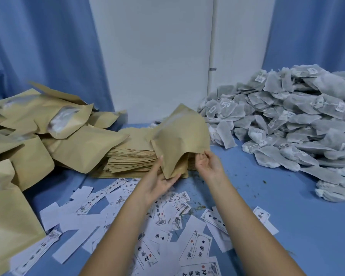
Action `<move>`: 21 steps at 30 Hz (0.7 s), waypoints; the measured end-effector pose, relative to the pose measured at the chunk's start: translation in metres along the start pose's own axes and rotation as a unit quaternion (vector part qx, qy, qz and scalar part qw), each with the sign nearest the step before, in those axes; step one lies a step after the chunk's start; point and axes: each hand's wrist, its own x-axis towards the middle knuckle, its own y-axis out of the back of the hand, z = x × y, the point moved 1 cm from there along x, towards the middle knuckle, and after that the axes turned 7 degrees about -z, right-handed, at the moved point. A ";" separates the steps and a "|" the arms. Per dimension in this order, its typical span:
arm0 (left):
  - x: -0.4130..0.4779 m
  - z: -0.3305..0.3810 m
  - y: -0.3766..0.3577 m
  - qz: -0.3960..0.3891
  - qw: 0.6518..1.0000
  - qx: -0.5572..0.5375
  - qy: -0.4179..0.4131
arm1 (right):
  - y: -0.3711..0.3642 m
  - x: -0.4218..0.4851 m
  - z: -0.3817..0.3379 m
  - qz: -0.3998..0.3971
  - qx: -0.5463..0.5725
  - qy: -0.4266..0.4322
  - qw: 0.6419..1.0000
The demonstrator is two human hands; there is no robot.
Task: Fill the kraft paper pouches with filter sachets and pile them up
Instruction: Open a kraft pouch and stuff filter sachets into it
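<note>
I hold one flat kraft paper pouch (pixel 179 140) tilted above the stack of empty pouches (pixel 131 154) at the table's middle. My left hand (pixel 159 182) grips its lower corner from below. My right hand (pixel 207 163) pinches its right edge with the fingertips. A large heap of grey filter sachets (pixel 287 120) with small white tags fills the right back of the table. Filled kraft pouches (pixel 38 132) lie in a loose pile on the left.
White paper labels with black characters (pixel 161 226) are scattered over the blue table (pixel 287 226) in front of me. Small plant crumbs dot the surface near my right wrist. Blue curtains and a white wall (pixel 155 56) close off the back.
</note>
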 end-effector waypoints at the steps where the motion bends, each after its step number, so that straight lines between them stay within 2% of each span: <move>1: 0.005 -0.003 0.003 0.004 1.000 -0.010 0.010 | 0.008 0.001 0.001 0.007 -0.021 0.008 1.000; 5: 0.017 -0.009 0.017 0.013 0.998 0.057 0.006 | 0.033 0.003 -0.007 0.035 -0.210 0.075 0.974; 9: 0.027 -0.004 0.033 0.084 0.976 0.191 -0.064 | 0.034 0.006 -0.021 0.045 -0.361 0.103 0.926; 12: 0.031 -0.003 0.037 0.091 0.973 0.190 -0.093 | 0.039 0.006 -0.027 0.074 -0.465 0.130 0.873; 16: 0.031 0.003 0.039 0.061 0.982 0.169 -0.061 | 0.045 0.007 -0.029 0.125 -0.499 0.161 0.842; 18: 0.028 0.005 0.038 0.057 0.986 0.149 -0.049 | 0.046 0.006 -0.027 0.124 -0.493 0.164 0.845; 21: 0.029 0.002 0.040 0.067 0.985 0.149 -0.062 | 0.047 0.003 -0.021 0.114 -0.405 0.121 0.899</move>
